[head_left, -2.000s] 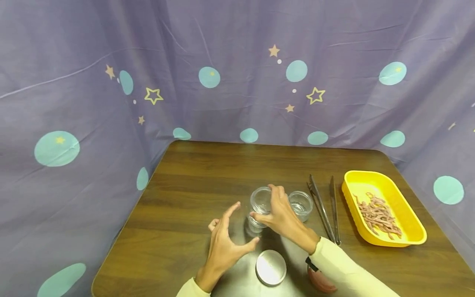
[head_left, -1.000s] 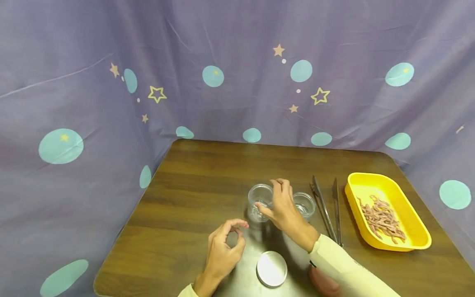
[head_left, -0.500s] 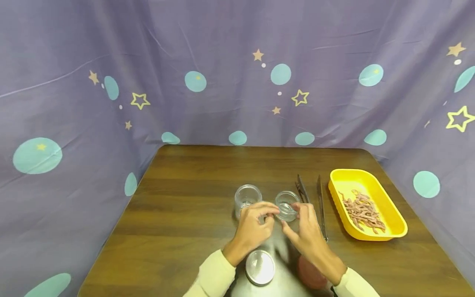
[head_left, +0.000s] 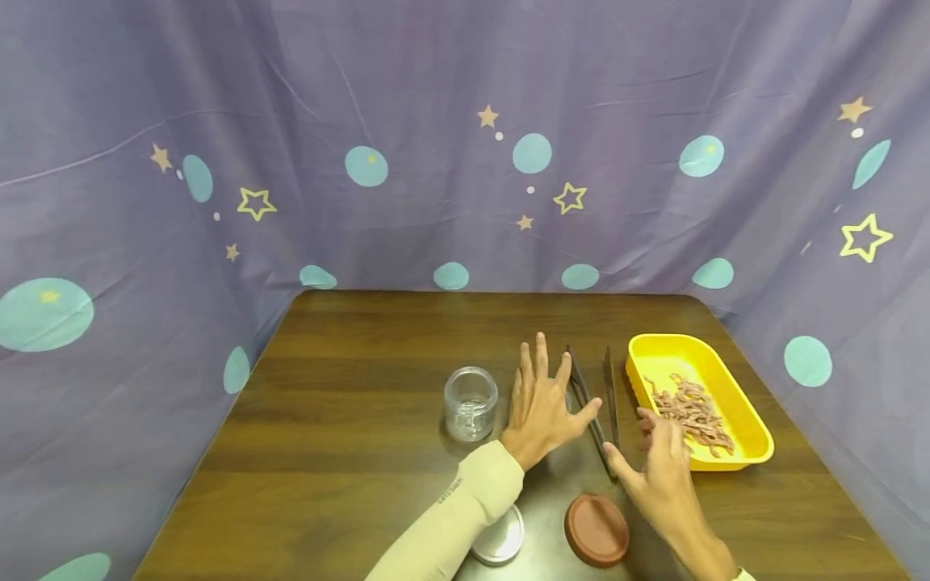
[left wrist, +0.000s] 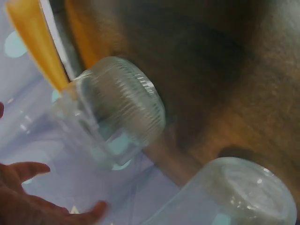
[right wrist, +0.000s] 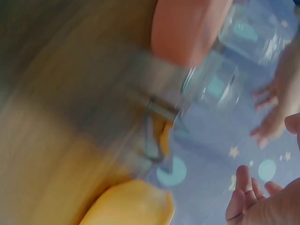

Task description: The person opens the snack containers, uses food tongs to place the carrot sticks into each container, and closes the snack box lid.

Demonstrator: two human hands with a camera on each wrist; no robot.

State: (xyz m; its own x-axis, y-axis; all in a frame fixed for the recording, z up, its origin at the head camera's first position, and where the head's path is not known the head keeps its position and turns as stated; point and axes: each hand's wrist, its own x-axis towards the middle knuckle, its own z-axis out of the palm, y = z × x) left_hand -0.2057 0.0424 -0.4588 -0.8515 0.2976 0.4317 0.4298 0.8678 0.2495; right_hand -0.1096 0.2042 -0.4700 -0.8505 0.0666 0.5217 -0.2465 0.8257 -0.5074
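My left hand (head_left: 545,407) spreads its fingers above the table, in front of a short glass jar that it mostly hides in the head view. The left wrist view shows that jar (left wrist: 122,108) apart from the fingers. A taller glass jar (head_left: 471,403) stands to the left of the hand. My right hand (head_left: 664,484) hovers with loosely bent fingers, holding nothing, between the metal tongs (head_left: 592,420) and the yellow tray (head_left: 737,460). Pinkish-brown worm-like strips (head_left: 697,415) lie in the tray. The wrist views are blurred.
A silver lid (head_left: 501,537) lies near the front, partly covered by the left sleeve. To its right is a reddish-brown lid (head_left: 597,530). A patterned purple curtain (head_left: 407,226) hangs behind and beside the wooden table (head_left: 349,436).
Both hands have left the spot in front of the short jar. The left hand has opened out and moved right; the right hand has gone right towards the tray. The head view has shifted slightly.
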